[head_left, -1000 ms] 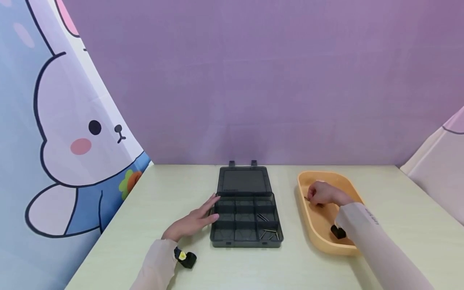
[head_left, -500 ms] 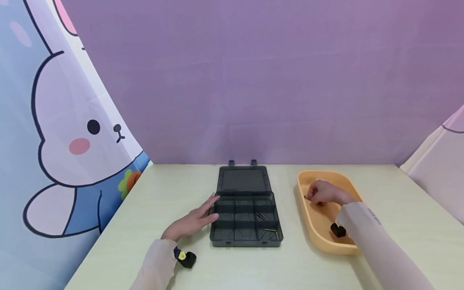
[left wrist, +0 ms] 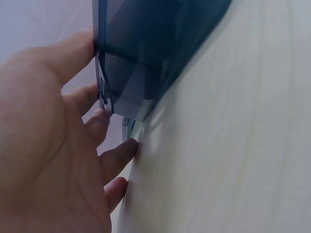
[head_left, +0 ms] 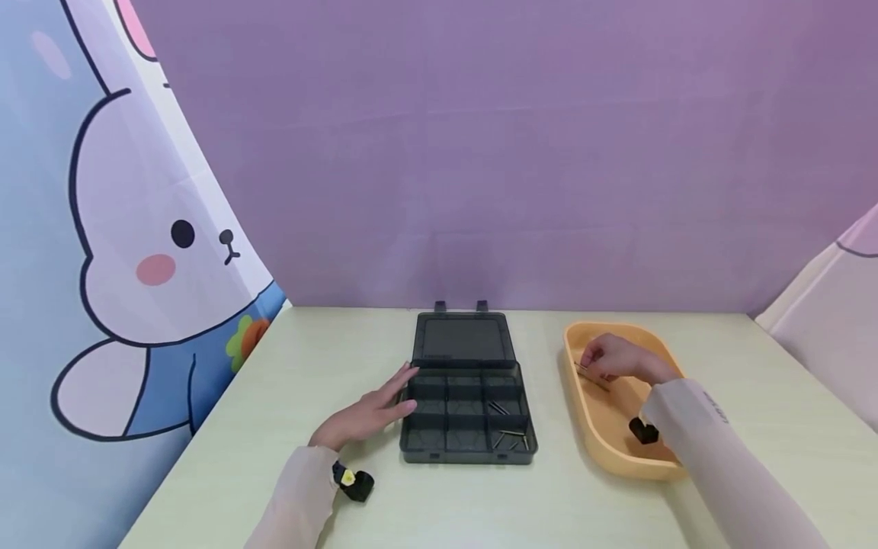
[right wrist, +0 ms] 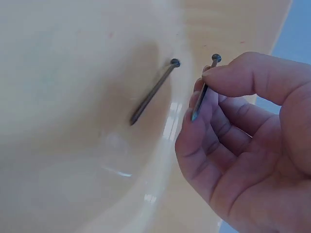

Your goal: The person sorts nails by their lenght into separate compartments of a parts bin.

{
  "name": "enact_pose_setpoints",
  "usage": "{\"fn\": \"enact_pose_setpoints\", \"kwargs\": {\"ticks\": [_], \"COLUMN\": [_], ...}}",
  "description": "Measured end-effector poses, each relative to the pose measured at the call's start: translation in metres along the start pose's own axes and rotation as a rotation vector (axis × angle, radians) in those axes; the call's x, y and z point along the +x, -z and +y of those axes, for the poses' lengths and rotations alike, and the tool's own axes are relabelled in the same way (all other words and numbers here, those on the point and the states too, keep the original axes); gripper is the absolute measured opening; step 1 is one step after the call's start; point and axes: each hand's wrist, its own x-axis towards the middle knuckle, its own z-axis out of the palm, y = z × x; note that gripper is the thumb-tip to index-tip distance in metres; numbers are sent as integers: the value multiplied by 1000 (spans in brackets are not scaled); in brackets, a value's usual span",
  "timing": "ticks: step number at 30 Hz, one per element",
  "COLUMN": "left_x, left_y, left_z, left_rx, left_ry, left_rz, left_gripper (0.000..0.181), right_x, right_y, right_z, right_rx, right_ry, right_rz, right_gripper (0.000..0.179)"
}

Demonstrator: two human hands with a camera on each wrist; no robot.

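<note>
- Left part of the surface [head_left: 549, 503]: our left hand [head_left: 360, 415] rests against the box's left wall, fingers spread apart, gripping nothing. We note no real change here over the last second.
- Mid-surface: the dark divided box [head_left: 466, 458], its lid [head_left: 464, 336] laid back toward the surface's back edge. We see two groups of nails in its right-hand column: a darker group [head_left: 498, 409] in the middle compartment, a brassier group [head_left: 511, 440] in the front-right one. Exact count too small to tell. Same as a second ago.
- Right part of the surface, toward the right edge: the orange tray [head_left: 595, 446]. Inside, near its left wall, one loose nail [right wrist: 153, 93] lies slantwise; the head view shows more of it than it did.
- Within the tray: our right hand [head_left: 620, 360] has risen slightly, thumb and fingertips clamped on another nail [right wrist: 199, 99], head up, point against a fingertip.
- Our reading: that nail is now separated from the loose one, so the pick-up looks done; its placing is not.
</note>
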Motion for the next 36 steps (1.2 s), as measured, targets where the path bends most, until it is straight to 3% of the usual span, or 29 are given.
{"fn": "enact_pose_setpoints", "kwargs": {"ticks": [11, 36], "left_x": [-1, -1], "left_y": [-1, 0], "left_z": [1, 3], "left_rx": [-10, 5], "left_ry": [2, 0], "left_rz": [-9, 2], "left_gripper": [66, 64], "right_x": [-8, -14], "right_y": [8, 15], "right_z": [-11, -45], "right_rx": [29, -2], "right_ry": [47, 75], "right_rz": [-22, 37], "right_gripper": [21, 24]}}
